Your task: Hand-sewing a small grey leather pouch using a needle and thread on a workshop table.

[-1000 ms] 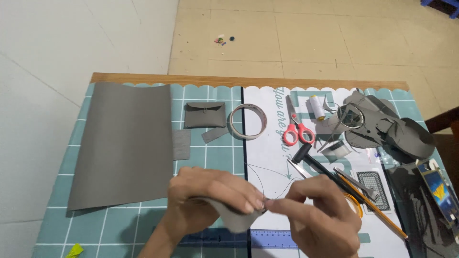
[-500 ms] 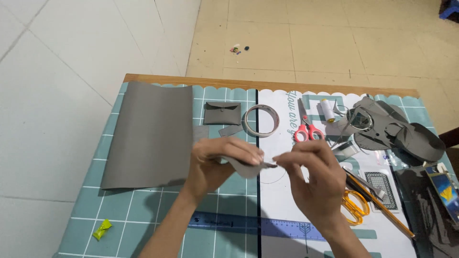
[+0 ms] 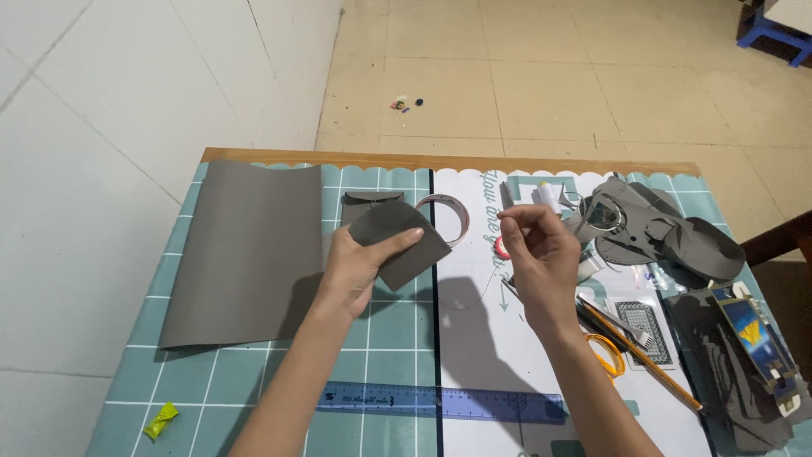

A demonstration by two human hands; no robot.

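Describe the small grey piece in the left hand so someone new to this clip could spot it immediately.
Start at the large grey sheet lying on the left of the teal cutting mat. Just right of it, the left hand holds a small grey piece raised above the mat. Unlike the flat grey pouch behind it, it is tilted and lifted.

Both forearms cut off by the bottom edge. Whatever sits pinched between the right hand [image 3: 541,254] fingers [image 3: 518,218]: too small to tell, perhaps a needle on a thin thread [image 3: 486,292]. Red scissors [image 3: 502,247] mostly hidden behind that hand. Tape roll [image 3: 450,213] and small grey pouch [image 3: 370,203] partly covered by the grey piece [image 3: 404,241] in the left hand [image 3: 355,267]. Orange scissors [image 3: 609,355] half hidden by the right wrist. Floor specks [image 3: 406,103]: too small to identify. Counter [image 3: 440,161] clipped at bottom and right.
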